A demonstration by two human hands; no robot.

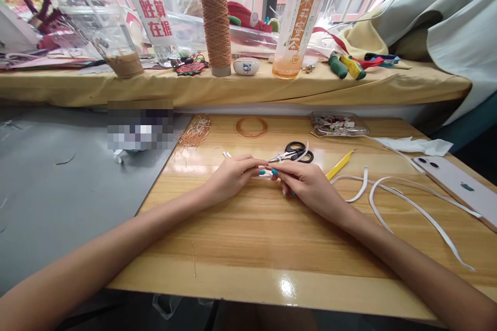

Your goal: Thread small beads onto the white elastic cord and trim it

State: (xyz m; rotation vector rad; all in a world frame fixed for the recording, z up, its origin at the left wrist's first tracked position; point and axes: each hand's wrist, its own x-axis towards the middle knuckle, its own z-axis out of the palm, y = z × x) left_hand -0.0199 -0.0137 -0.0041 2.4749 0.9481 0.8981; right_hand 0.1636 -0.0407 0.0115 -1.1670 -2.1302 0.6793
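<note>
My left hand (pixel 235 176) and my right hand (pixel 301 181) meet fingertip to fingertip over the middle of the wooden table. Both are closed in a pinch on a small white strip (pixel 266 174), mostly hidden by the fingers. White ends (pixel 227 154) stick out behind my left hand. Just beyond the hands lie black-handled scissors (pixel 291 152), with a short white piece across the handles. A yellow pen-like tool (pixel 341 164) rests to the right of my right hand, near loose flat white cords (pixel 419 217).
Across the table's back are cut cord scraps (pixel 196 132), a copper-coloured wire coil (pixel 251 127) and a clear box (pixel 339 124) of small pieces. A phone (pixel 462 183) lies at right. On the ledge stand a brown thread spool (pixel 214 15), bottles (pixel 297 20) and a cup (pixel 124 62).
</note>
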